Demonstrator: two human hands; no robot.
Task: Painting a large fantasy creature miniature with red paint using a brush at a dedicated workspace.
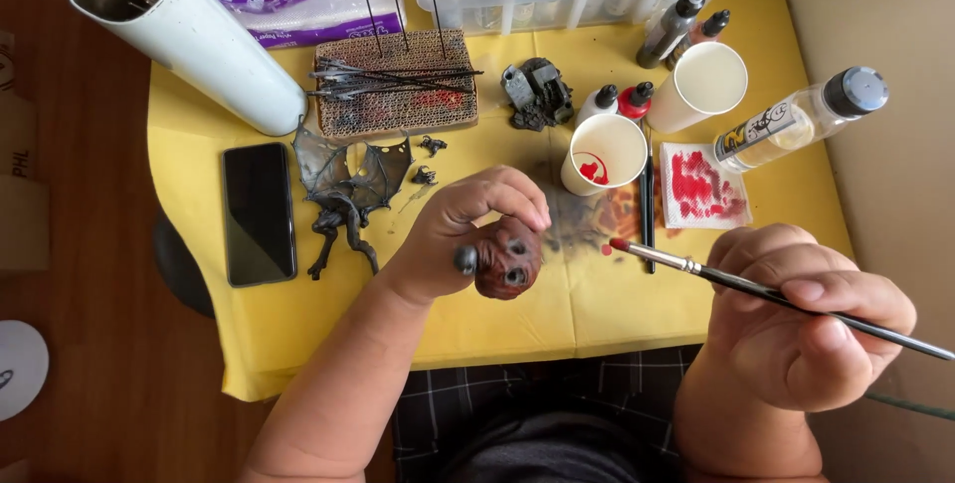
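Left hand: closed around a small rounded miniature part, fingers curled over its top, thumb below; held in the air over the near half of the yellow table cover.
Miniature part: reddish-brown, lumpy, with two dark sockets facing the camera; a dark round knob projects from its left side, next to the thumb.
Right hand: pinching a paintbrush pencil-style at mid-shaft; red-loaded tip points left, near the part but apart from it.
Handling, part: judged light and rigid, probably resin or plastic; fine relief looks chip-prone; coat may be wet, so painted faces smudge easily.
Hold point, part: judged best at the knob and the crown, clear of the socket face.
Handling, brush: light, stiff shaft, soft bristles; the loaded tip marks whatever it meets.
Nearby: paper cup with a red smear inside, just behind the part; red-stained pad to its right; clear bottle lying tilted.
Left of the part: grey winged figure, black phone, white tube.
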